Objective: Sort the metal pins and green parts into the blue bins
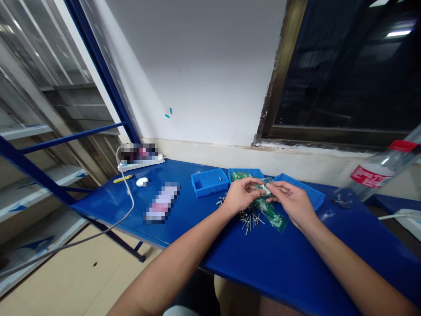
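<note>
Both my hands meet over the blue table, pinching a small clear plastic bag [265,189] with something pale inside. My left hand [241,195] grips its left side, and my right hand [289,199] has thumb and fingers closed on its right side. Green plastic bags [274,217] lie on the table just beneath my hands. Near my left wrist, loose thin metal pins that look like rivets [250,219] are scattered in a pile. Behind my hands stands a blue bin [246,172] with more green bags in it.
Another blue bin [210,183] holds a small metal piece; a third blue bin [304,191] sits behind my right hand. A large clear bottle [371,175] with a red cap leans at right. A phone-like blurred item [162,202], white mouse-like object [142,181], yellow cutter [123,178] and cable [131,193] lie left.
</note>
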`<state>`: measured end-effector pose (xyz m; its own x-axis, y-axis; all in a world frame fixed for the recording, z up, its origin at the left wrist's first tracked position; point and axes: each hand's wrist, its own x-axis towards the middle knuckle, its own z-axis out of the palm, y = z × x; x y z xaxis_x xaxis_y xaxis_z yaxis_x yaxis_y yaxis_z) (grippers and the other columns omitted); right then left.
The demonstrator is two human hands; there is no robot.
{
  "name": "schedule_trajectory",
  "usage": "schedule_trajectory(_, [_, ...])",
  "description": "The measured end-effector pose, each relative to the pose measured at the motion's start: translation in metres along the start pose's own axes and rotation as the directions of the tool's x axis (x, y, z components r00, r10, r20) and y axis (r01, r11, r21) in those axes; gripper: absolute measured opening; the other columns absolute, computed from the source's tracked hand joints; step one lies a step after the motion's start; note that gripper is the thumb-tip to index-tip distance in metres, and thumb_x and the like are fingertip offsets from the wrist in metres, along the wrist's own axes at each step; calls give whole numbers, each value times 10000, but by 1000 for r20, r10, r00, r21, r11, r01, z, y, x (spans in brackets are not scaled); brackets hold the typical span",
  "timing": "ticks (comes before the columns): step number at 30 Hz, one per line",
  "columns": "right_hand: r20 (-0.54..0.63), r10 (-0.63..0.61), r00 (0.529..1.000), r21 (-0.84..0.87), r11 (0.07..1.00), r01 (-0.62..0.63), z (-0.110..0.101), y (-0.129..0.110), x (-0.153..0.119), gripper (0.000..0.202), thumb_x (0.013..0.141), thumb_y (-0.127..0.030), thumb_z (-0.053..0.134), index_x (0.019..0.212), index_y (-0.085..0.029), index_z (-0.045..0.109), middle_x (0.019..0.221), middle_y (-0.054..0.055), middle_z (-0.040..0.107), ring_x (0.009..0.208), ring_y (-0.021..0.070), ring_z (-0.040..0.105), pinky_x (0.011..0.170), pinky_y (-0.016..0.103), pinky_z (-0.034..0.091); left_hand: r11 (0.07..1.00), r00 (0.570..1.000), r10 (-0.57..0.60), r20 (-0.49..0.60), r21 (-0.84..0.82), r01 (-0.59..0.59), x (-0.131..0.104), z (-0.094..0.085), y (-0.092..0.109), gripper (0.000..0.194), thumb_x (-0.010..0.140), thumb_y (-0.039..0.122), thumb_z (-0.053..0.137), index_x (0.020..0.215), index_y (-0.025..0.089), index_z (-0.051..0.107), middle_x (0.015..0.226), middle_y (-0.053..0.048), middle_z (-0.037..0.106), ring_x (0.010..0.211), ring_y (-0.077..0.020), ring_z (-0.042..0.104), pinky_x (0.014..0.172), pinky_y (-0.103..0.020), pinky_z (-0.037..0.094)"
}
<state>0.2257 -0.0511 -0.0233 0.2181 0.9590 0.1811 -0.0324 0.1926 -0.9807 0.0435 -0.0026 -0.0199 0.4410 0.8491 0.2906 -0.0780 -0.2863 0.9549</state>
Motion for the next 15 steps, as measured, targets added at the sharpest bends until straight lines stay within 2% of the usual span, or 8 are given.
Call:
schedule_trajectory(4, [54, -10, 998, 10, 1000, 10, 2, -2, -2, 467, 713, -523, 935, 977, -174, 773, 965, 85, 787, 751, 189, 719, 698, 314, 630, 999, 1000, -11, -17, -31, 10, 2, -3, -3, 382, 781, 240, 867, 1120, 112, 746, 892, -80, 760, 753, -141, 696, 750, -274, 583])
schedule_trajectory(6, [68, -10, 998, 20, 1000, 9, 2, -2, -2, 474, 698, -511, 947, 978, -173, 767, 971, 90, 790, 770, 197, 726, 718, 323, 631, 1000, 1000, -13, -11, 2, 13, 2, -3, -3, 386, 799, 253, 854, 1139, 111, 742, 868, -78, 750, 736, -143, 687, 734, -282, 585])
schedule_trajectory(8, [59, 6, 998, 30, 1000, -7, 2, -1, -2, 483, 683, -505, 958, 974, -174, 761, 965, 90, 790, 773, 202, 731, 732, 333, 634, 997, 1000, 20, -5, 81, -20, 0, -4, -1, 369, 836, 284, 822, 1158, 124, 744, 929, -99, 756, 775, -164, 700, 735, -303, 597])
schedule_trajectory(10, [44, 34, 998, 42, 998, -35, 1, -1, -2, 495, 669, -500, 967, 973, -173, 753, 948, 85, 789, 759, 203, 735, 730, 338, 636, 973, 992, 124, 5, 195, -123, -3, -5, 5, 328, 872, 305, 782, 1164, 158, 756, 1165, -144, 738, 953, -214, 723, 786, -339, 618])
schedule_trajectory(12, [16, 59, 998, 60, 996, -60, 0, 0, -2, 509, 661, -496, 972, 982, -174, 742, 934, 81, 790, 743, 204, 738, 723, 339, 640, 906, 963, 265, 56, 328, -268, -5, -6, 11, 326, 875, 313, 776, 1182, 203, 765, 1441, -149, 620, 1218, -279, 662, 923, -413, 615])
schedule_trajectory(15, [-40, 102, 994, 88, 991, -98, -2, -2, -2, 572, 645, -476, 984, 1064, -188, 722, 917, 69, 795, 671, 195, 728, 674, 341, 646, 772, 903, 375, 211, 468, -430, -7, -7, 15, 493, 828, 331, 836, 1300, 245, 723, 1577, -125, 518, 1425, -325, 523, 1178, -528, 464])
